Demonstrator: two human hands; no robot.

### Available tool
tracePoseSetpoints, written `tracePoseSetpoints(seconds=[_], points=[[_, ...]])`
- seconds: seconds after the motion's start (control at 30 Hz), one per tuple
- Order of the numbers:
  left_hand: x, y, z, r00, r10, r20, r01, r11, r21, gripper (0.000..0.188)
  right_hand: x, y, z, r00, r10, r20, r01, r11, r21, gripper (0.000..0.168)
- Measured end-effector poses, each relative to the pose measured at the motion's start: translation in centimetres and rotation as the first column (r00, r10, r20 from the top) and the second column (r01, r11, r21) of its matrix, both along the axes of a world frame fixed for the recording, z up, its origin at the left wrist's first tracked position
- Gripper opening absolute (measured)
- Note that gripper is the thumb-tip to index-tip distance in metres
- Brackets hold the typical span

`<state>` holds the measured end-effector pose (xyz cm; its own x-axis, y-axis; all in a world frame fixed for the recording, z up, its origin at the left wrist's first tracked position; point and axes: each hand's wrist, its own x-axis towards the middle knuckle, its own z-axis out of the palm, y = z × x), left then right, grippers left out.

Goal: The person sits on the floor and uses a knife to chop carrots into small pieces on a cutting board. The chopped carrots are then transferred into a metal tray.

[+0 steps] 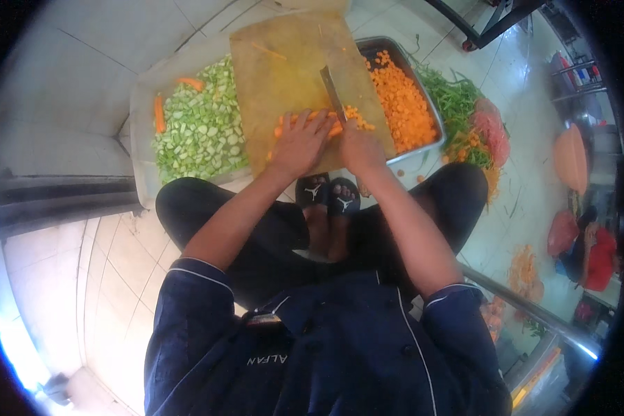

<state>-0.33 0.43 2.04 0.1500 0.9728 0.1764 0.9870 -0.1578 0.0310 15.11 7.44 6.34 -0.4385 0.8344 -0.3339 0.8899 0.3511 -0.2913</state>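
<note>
Several carrot sticks [279,131] lie crosswise on a worn wooden cutting board [286,73], pressed down under the spread fingers of my left hand [301,145]. My right hand [361,148] grips a kitchen knife [333,93], its handle hidden in the fist and its blade pointing away from me. The blade stands at the right end of the carrot sticks. Small diced carrot pieces [360,119] lie just right of it on the board. Thin carrot strips rest near the board's far edge.
Left of the board, a pale plastic tub [140,104] holds chopped green vegetable [203,125] and carrot sticks. At right, a metal tray [418,152] holds diced carrot [405,104]. Beyond it lie green trimmings [452,96] and a red plastic bag [490,132]. Another person [598,255] is far right.
</note>
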Motion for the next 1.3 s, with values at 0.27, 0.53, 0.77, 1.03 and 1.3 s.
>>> tracePoseSetpoints(seconds=[0.27, 0.53, 0.77, 1.03, 1.3], points=[[0.0, 0.1, -1.1, 1.000, 0.014, 0.011, -0.014, 1.000, 0.003, 0.051, -0.1, 0.0, -1.2, 1.000, -0.019, -0.022, 0.019, 1.000, -0.001, 0.028], [0.0, -0.2, -0.3, 0.999, -0.005, 0.035, 0.004, 1.000, 0.018, 0.051, -0.3, 0.5, -0.9, 0.999, 0.015, -0.049, -0.016, 1.000, -0.002, 0.030], [0.1, 0.0, -0.8, 0.999, -0.002, 0.035, 0.001, 0.999, 0.039, 0.050, 0.2, -1.8, -1.7, 0.994, -0.029, -0.107, 0.033, 0.999, 0.039, 0.025], [-0.6, -0.8, 2.1, 0.989, 0.057, 0.139, -0.058, 0.998, 0.003, 0.055, 1.7, -1.4, -2.1, 0.988, 0.034, -0.149, -0.027, 0.998, 0.050, 0.023], [-3.4, -2.5, 1.5, 0.967, 0.005, 0.256, 0.001, 1.000, -0.025, 0.050, 8.5, 4.1, -2.4, 0.986, -0.145, -0.087, 0.150, 0.987, 0.058, 0.027]])
